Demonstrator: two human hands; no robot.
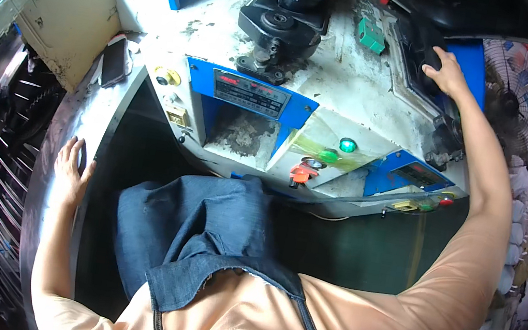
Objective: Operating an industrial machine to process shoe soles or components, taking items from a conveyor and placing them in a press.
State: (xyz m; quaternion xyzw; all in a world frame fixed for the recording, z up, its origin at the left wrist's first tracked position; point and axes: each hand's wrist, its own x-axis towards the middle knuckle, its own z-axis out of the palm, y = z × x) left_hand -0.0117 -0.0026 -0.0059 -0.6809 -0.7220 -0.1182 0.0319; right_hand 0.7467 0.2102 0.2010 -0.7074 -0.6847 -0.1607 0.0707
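My left hand point(71, 177) rests on the bare metal ledge point(88, 111) at the left, thumb and fingers apart. A small dark patch shows between thumb and fingers; what it is I cannot make out. Far to the right, my right hand point(448, 74) reaches out with thumb and forefinger spread. Its fingertips are at a black machine part point(420, 51), and whether they touch it is unclear. Between my arms stands a white and blue machine point(332, 86) with a black clamp-like head point(278, 32) on top. A green block point(371, 35) lies on its worn surface.
A phone-like dark slab point(114, 62) lies on the ledge below a cardboard sheet point(71, 10). Green buttons point(348, 144) and a red-orange switch point(302, 174) line the machine's front. A wire-guarded fan point(525, 85) stands far right. Metal bars point(7, 193) run along the left.
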